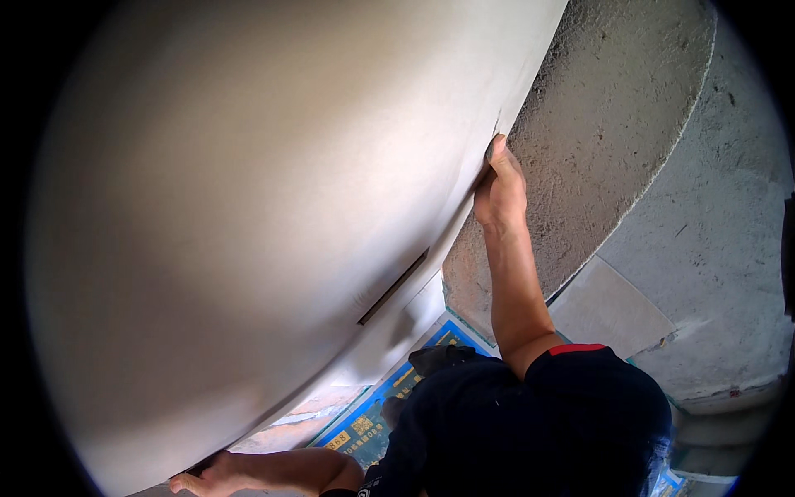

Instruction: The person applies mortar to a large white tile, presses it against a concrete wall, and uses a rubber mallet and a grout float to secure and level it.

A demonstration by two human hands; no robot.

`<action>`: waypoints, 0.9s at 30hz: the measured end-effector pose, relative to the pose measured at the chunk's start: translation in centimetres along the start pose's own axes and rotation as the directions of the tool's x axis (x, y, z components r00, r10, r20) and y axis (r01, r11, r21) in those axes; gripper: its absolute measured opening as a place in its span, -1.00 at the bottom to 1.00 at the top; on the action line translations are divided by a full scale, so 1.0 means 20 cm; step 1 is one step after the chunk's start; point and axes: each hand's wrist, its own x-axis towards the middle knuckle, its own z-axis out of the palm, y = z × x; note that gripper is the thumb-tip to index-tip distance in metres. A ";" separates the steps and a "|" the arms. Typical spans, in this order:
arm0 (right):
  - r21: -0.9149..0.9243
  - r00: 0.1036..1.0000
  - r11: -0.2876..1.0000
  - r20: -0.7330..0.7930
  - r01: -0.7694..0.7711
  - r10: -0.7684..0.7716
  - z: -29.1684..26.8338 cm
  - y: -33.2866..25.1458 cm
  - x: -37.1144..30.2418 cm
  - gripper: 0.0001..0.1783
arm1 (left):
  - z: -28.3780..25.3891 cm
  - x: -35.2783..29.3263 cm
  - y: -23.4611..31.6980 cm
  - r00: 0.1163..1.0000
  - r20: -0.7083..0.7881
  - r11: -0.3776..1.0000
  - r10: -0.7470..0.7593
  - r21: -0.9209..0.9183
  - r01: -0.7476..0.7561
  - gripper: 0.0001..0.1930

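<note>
A large, smooth, pale panel (pixel 224 207) fills the left and upper part of the view, tilted, and a narrow dark slot (pixel 393 287) is cut near its lower right edge. My right hand (pixel 503 186) grips this edge higher up, with the thumb along the edge and the fingers mostly hidden behind. Down at the lower left, my left hand (pixel 207 478) has hold of the panel's bottom edge. Its thumb points left, while the other fingers are out of sight under the panel.
Rough brown-grey plaster (pixel 613 116) covers the wall to the right, beside a smoother grey surface (pixel 712 224). A pale square tile (pixel 613 302) rests at the right. Below me lies a blue and green printed floor sheet (pixel 364 443), where my dark shoes (pixel 439 358) partly show.
</note>
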 end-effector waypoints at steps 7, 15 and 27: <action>-0.003 1.000 1.000 0.014 0.001 -0.001 0.01 0.00 0.00 -0.22 | 0.00 0.02 -0.02 0.999 0.020 0.998 -0.032 -0.050 0.033 -0.66; -0.013 0.999 1.000 0.047 -0.006 0.007 0.01 -0.02 -0.01 -0.21 | 0.05 -0.05 0.01 0.994 0.088 0.997 -0.064 -0.028 0.066 -0.46; -0.038 0.996 0.997 0.057 -0.063 0.065 0.07 -0.07 -0.03 -0.17 | 0.14 -0.08 0.01 0.989 0.079 0.987 -0.128 -0.084 0.135 -0.41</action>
